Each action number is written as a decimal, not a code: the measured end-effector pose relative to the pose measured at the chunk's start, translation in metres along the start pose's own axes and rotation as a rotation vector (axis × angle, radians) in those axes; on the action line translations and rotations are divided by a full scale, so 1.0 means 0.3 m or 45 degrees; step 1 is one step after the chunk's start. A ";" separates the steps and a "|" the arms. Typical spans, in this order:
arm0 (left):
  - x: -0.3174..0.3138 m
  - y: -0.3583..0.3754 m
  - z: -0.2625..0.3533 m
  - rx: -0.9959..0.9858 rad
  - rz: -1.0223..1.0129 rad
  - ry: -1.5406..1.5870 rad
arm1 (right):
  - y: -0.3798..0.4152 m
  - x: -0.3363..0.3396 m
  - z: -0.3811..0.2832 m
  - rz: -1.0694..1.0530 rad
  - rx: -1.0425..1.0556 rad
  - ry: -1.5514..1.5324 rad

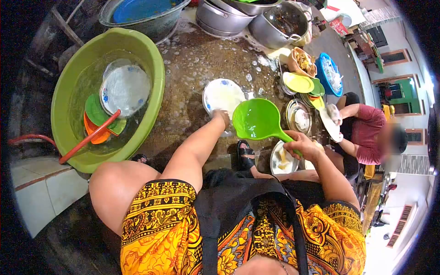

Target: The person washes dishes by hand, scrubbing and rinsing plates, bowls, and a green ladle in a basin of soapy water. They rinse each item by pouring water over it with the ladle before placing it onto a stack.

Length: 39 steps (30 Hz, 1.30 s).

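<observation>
My right hand [302, 145] is closed around the handle of a green dipper [257, 119], which is held above the wet floor with its bowl beside the plate. At the lower edge of a white plate with blue flower marks [223, 95], my left hand [221, 118] grips the rim. Whitish liquid covers part of that plate. To the left, a large green basin [153, 68] holds water, a stack of white plates [126, 89], and green and orange pieces [95, 128].
A red hose [91, 136] reaches over the basin. Metal pots [220, 22] stand at the back. On the right are stacked plates [298, 82], a blue basin [331, 91] and a seated person [370, 126] holding a white plate. Another plate [279, 160] lies near my foot.
</observation>
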<state>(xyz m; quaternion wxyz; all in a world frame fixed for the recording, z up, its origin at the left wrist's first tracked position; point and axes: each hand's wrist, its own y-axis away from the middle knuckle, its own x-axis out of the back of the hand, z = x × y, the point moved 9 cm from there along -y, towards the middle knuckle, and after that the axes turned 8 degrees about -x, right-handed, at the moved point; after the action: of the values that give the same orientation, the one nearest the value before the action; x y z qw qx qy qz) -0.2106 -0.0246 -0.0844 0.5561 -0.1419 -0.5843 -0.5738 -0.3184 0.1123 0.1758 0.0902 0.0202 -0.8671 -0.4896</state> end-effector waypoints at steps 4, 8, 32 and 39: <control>0.000 -0.023 0.029 -0.004 0.125 -0.120 | -0.012 0.005 0.028 -0.059 -0.034 0.056; -0.025 -0.066 0.073 -0.095 0.293 -0.274 | -0.003 0.023 0.017 -0.018 -0.048 0.180; 0.549 0.235 -0.257 0.002 1.505 1.117 | 0.080 0.147 -0.254 0.402 0.291 0.216; 0.852 0.748 -0.426 0.057 1.860 1.107 | 0.098 0.160 -0.274 0.460 0.265 0.140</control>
<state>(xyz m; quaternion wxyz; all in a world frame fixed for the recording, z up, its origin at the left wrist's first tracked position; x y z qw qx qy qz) -0.0553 -0.1835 0.2031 0.9646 -0.2393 -0.0917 -0.0624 -0.3497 0.0522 0.2490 0.2211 -0.0997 -0.8963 -0.3713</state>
